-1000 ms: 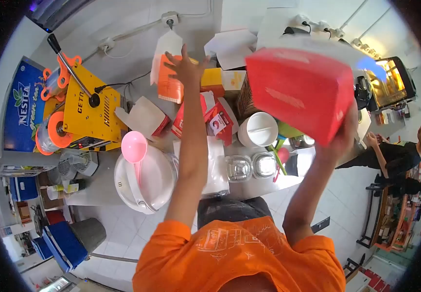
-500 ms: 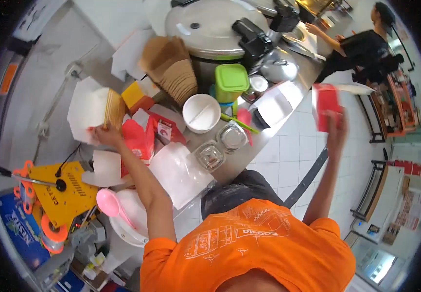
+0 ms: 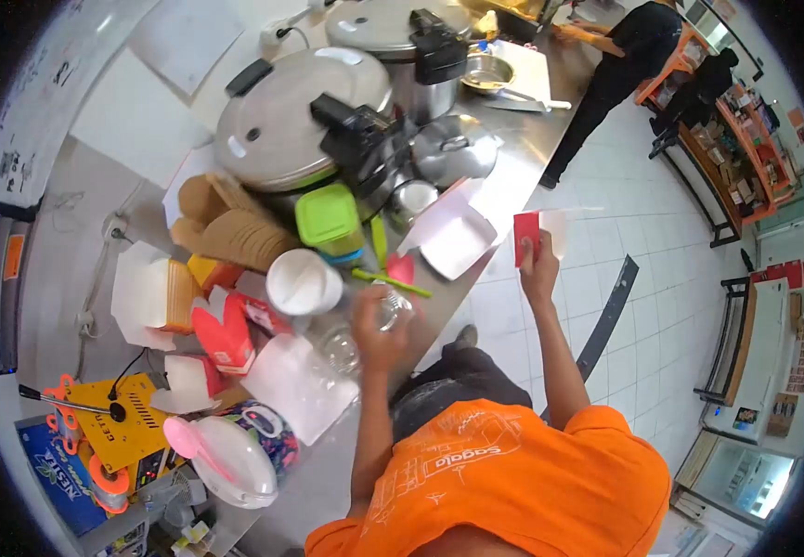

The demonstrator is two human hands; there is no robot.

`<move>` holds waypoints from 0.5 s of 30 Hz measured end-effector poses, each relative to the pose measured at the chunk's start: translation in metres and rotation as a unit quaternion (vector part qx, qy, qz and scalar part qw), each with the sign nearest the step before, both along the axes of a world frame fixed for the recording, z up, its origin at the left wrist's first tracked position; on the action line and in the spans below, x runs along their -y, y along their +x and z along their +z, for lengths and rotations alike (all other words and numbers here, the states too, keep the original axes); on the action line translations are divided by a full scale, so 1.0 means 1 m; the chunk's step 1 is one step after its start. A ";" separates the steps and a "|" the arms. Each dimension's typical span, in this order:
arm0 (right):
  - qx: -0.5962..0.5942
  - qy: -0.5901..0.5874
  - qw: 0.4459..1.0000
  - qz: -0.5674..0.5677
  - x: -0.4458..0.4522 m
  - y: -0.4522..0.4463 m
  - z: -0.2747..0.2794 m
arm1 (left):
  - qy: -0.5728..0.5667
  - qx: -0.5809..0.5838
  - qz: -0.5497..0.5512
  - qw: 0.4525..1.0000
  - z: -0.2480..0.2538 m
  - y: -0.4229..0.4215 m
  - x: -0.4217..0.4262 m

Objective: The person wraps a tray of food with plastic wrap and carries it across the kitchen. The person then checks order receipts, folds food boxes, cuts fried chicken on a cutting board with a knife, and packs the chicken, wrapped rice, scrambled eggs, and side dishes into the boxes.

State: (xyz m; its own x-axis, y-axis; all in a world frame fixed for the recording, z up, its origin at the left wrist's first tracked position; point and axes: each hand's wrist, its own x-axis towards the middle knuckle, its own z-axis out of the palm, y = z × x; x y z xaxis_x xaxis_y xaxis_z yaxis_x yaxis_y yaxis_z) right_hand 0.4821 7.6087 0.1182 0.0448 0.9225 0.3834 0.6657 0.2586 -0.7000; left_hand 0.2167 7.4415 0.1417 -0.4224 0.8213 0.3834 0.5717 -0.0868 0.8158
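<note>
A small red carton (image 3: 526,234) with a white inner flap is gripped in my right hand (image 3: 539,265), out over the floor past the counter's edge. My left hand (image 3: 382,334) is over the clear plastic containers (image 3: 339,349); its fingers are partly blurred, and whether it holds one cannot be made out. Near that hand stand a white round tub (image 3: 304,281) and a pink spoon (image 3: 400,270). An open white box (image 3: 459,243) sits at the counter's edge.
Large pressure cookers (image 3: 300,111) stand at the back. Brown paper trays (image 3: 235,237), a green-lidded container (image 3: 327,218) and red cartons (image 3: 223,331) crowd the counter. A yellow sealing machine (image 3: 114,418) is at left. A person in black (image 3: 645,42) stands at the far right of the counter.
My left hand has left the stacked cartons and moved right to the clear containers. My right hand still holds a red carton. The view has turned towards the cookers, and the open white box remains on the counter.
</note>
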 end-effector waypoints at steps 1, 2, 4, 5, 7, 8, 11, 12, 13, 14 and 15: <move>-0.003 0.005 1.000 -0.002 -0.003 0.018 -0.004 | -0.071 0.046 -0.026 0.996 -0.013 0.034 -0.018; -0.009 -0.016 1.000 0.002 -0.008 0.036 -0.008 | -0.140 0.090 -0.052 0.985 -0.030 0.057 -0.037; -0.019 -0.029 0.999 -0.001 -0.018 0.077 -0.005 | -0.154 0.014 -0.060 0.986 -0.071 0.078 -0.067; -0.015 -0.080 0.997 -0.001 -0.019 0.098 0.003 | -0.175 -0.058 -0.063 0.981 -0.092 0.084 -0.080; -0.011 -0.130 0.991 -0.014 -0.016 0.144 0.008 | -0.239 -0.075 -0.058 0.966 -0.122 0.094 -0.099; -0.029 -0.135 0.990 -0.014 -0.016 0.168 0.008 | -0.265 -0.075 -0.062 0.959 -0.141 0.095 -0.104; -0.053 -0.115 0.991 -0.037 -0.016 0.233 0.010 | -0.266 -0.109 -0.049 0.957 -0.161 0.104 -0.113; -0.062 -0.103 0.991 -0.054 -0.013 0.249 0.008 | -0.261 -0.095 -0.038 0.960 -0.171 0.103 -0.115; -0.064 -0.097 0.991 -0.060 -0.011 0.263 0.005 | -0.258 -0.080 -0.027 0.963 -0.186 0.101 -0.115; -0.090 -0.096 0.988 -0.083 -0.011 0.274 0.002 | -0.236 -0.072 -0.023 0.969 -0.203 0.094 -0.113; -0.116 -0.095 0.983 -0.105 -0.013 0.283 -0.002 | -0.213 -0.064 -0.020 0.975 -0.215 0.092 -0.115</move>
